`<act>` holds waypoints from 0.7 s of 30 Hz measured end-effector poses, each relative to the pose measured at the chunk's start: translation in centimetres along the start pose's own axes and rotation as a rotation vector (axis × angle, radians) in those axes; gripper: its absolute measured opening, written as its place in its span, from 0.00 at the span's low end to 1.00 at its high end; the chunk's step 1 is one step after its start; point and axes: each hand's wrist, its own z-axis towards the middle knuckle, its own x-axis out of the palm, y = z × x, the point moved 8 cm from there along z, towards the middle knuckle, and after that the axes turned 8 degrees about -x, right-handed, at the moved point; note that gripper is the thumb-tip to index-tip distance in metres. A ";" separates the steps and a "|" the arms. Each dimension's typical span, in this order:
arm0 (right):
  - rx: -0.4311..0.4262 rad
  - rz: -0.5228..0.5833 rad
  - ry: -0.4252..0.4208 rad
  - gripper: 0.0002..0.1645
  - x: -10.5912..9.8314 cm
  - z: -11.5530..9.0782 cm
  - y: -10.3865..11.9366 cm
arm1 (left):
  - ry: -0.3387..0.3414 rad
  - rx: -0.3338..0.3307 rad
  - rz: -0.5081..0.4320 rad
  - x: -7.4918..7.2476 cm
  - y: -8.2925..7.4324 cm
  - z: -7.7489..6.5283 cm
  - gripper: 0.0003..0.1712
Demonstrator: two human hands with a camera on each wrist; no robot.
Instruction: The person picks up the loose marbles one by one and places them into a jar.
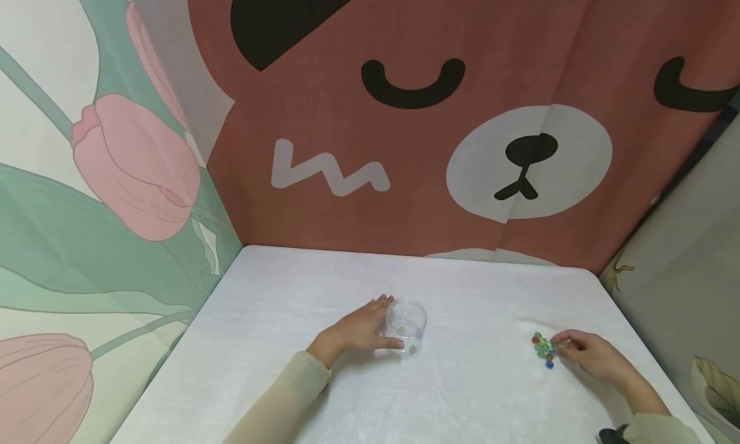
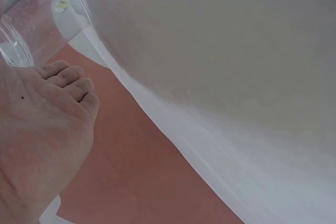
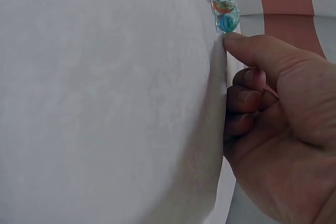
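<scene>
In the head view a clear round container stands on the white table, a few marbles inside it. The left hand holds it from the left, thumb across the near side and fingers behind. In the left wrist view the palm lies beside the container, and the thumb is out of sight. The right hand reaches a cluster of glass marbles. Its thumb tip is at a blue-green marble, other fingers curled; the index fingertip is hidden there, so a pinch cannot be confirmed.
The white table carries the container near its middle and the marble cluster on the right. A bear-print curtain hangs behind its far edge, a tulip-print curtain at the left. A dark object shows by the right sleeve.
</scene>
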 end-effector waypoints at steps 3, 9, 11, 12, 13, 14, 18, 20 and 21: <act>-0.016 -0.010 -0.011 0.17 -0.1 -0.2 0.1 | 0.000 0.002 0.004 0.0 0.0 0.0 0.64; -0.037 -0.018 -0.037 0.19 -0.2 -0.4 0.6 | -0.001 0.010 0.014 0.0 0.0 0.0 0.64; -0.046 -0.026 -0.052 0.20 -0.3 -0.4 1.0 | -0.003 0.015 0.012 -0.1 -0.1 0.0 0.63; -0.057 -0.030 -0.058 0.20 -0.3 -0.4 1.2 | -0.003 0.017 0.011 -0.1 -0.1 0.0 0.63; -0.067 -0.032 -0.064 0.20 -0.3 -0.4 1.5 | -0.004 0.018 0.008 -0.1 -0.1 0.0 0.63; -0.075 -0.033 -0.069 0.20 -0.4 -0.4 1.8 | -0.003 0.018 0.007 -0.1 -0.2 0.0 0.63; -0.100 -0.029 -0.091 0.19 -0.5 -0.5 3.2 | -0.002 0.014 0.011 -0.1 -0.2 0.0 0.63; -0.108 -0.027 -0.099 0.19 -0.5 -0.5 3.8 | 0.000 0.010 0.015 0.0 -0.1 0.1 0.63; -0.114 -0.026 -0.103 0.20 -0.5 -0.5 4.1 | -0.001 0.010 0.014 0.0 -0.1 0.1 0.63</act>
